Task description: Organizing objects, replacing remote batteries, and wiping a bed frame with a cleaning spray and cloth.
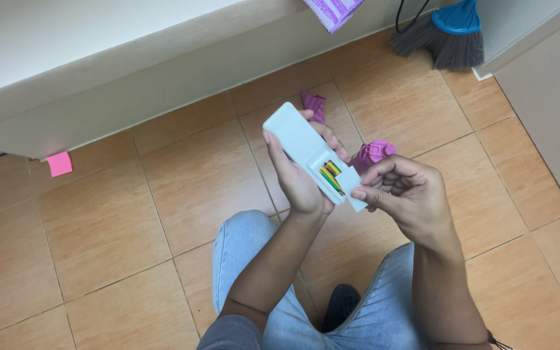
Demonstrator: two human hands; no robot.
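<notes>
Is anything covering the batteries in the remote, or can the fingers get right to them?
Nothing covers them. The batteries lie bare in the remote, held by the left hand; the right hand holds the cover aside.

Broom [452, 32] & purple packet [333, 11] cut off at top edge.

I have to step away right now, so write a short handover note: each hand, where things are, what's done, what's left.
Left hand: grip around the pale remote control, back side up.
Right hand: pinching the battery cover at the remote's lower end.
Done: the compartment is open, with yellow-green batteries seated inside.
Left: cover not yet back on.
Pink items lie on the tiled floor.
</notes>
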